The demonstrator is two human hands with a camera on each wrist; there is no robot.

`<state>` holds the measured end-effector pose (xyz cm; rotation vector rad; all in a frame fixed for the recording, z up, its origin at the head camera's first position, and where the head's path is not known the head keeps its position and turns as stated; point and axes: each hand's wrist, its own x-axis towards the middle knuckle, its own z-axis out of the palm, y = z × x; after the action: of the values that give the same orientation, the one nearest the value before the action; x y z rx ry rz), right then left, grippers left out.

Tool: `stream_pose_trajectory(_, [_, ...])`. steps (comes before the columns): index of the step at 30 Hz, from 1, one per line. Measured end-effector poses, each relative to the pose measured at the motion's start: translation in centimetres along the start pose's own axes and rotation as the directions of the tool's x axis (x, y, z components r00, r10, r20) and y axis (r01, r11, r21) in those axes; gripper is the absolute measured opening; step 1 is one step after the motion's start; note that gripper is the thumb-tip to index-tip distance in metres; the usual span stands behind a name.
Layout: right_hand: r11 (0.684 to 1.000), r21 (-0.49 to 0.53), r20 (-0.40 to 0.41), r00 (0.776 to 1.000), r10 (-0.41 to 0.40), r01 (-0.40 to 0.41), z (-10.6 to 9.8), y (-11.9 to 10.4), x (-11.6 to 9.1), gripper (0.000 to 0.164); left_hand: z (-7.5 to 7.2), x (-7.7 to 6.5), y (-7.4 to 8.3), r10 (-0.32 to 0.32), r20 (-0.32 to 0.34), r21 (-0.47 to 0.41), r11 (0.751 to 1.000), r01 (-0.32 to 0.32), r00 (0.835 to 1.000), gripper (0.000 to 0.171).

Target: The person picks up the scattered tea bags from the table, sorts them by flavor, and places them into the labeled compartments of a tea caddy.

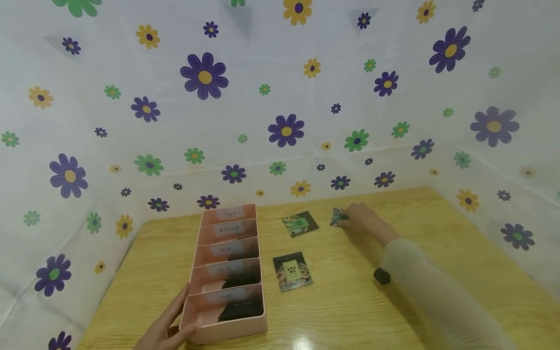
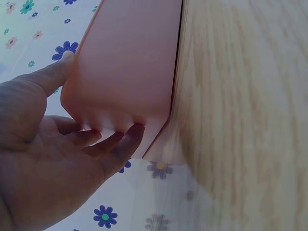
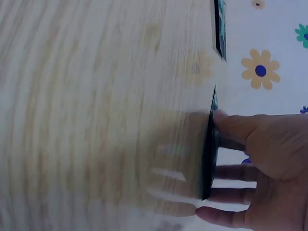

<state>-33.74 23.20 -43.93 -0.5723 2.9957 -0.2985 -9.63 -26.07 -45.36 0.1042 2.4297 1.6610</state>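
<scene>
A long pink divided box [image 1: 232, 335] stands on the table, its several compartments labelled in Chinese characters and holding dark packets. My left hand [image 1: 168, 321] grips its near left corner, thumb and fingers around the walls in the left wrist view. At the back right, my right hand [image 1: 365, 221] pinches a small dark tea packet [image 1: 337, 217] at the tabletop, seen edge-on between thumb and fingers in the right wrist view. Left of that hand lies a packet with a green label [image 1: 302, 223]. Closer in, beside the box, is another with a pale yellow-green label [image 1: 293, 273].
A small black object [image 1: 382, 276] shows by the right forearm; what it is I cannot tell. The wooden table [image 1: 341, 311] is bounded at the back and both sides by a white flowered cloth [image 1: 245, 107].
</scene>
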Motion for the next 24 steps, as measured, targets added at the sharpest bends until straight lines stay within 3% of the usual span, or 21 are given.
stream_pose_trajectory(3, [0.998,-0.068,-0.006,1.000,0.020,-0.020,0.2,-0.6,0.3,0.027,0.0,0.0,0.0,-0.002,-0.004,-0.001,1.000,0.002,1.000,0.087])
stream_pose_trajectory(7, [0.992,-0.107,-0.039,0.997,0.064,-0.068,0.5,-1.0,0.5,0.031,0.0,-0.1,0.1,-0.012,0.000,-0.002,1.000,0.012,1.000,0.087])
stream_pose_trajectory(15, [0.992,-0.019,-0.101,0.988,0.120,-0.123,0.8,-1.1,0.0,0.042,-0.2,-0.1,0.3,-0.021,0.005,0.018,1.000,0.021,1.000,0.087])
stream_pose_trajectory(24, [0.993,0.040,-0.162,0.980,0.112,-0.107,0.7,0.2,-0.6,0.032,-0.1,-0.1,0.2,-0.029,0.013,-0.009,1.000,0.029,0.999,0.087])
